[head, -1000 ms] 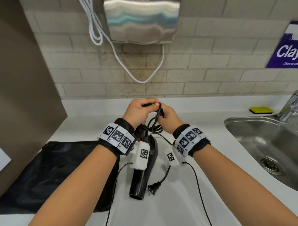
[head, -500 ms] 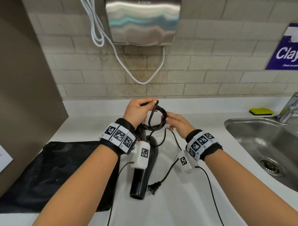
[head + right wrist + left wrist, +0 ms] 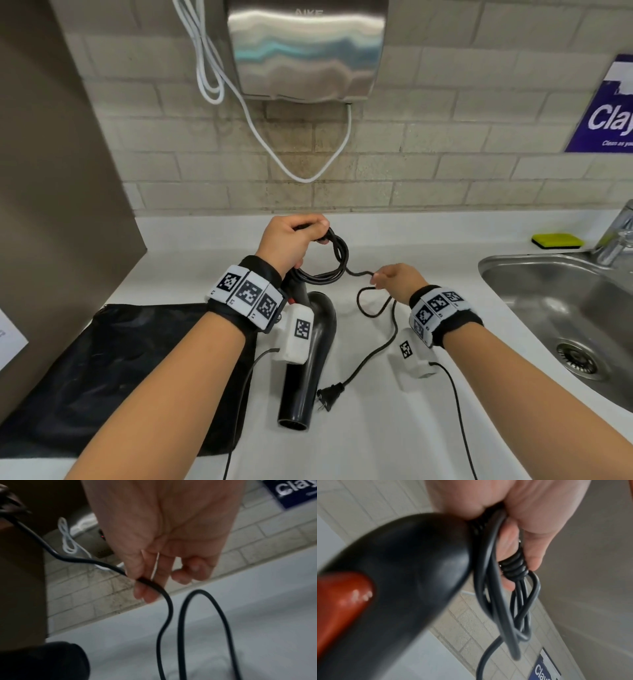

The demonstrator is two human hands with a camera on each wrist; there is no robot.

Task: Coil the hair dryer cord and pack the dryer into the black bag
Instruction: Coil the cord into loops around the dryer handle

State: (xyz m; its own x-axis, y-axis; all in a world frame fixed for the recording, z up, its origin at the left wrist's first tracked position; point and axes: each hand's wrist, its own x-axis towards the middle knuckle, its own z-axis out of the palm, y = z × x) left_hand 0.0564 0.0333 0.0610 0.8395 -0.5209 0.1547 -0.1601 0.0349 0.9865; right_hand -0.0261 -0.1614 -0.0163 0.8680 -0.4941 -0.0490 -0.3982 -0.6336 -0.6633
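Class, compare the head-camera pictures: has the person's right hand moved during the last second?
Yes. The right hand, pinching the cord, has drawn away from the left hand toward the sink and slightly nearer the camera.

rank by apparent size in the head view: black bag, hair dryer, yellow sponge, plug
1. black bag
2. hair dryer
3. yellow sponge
4. plug
The sponge sits farther from the camera, so its lead over the plug is unsure.
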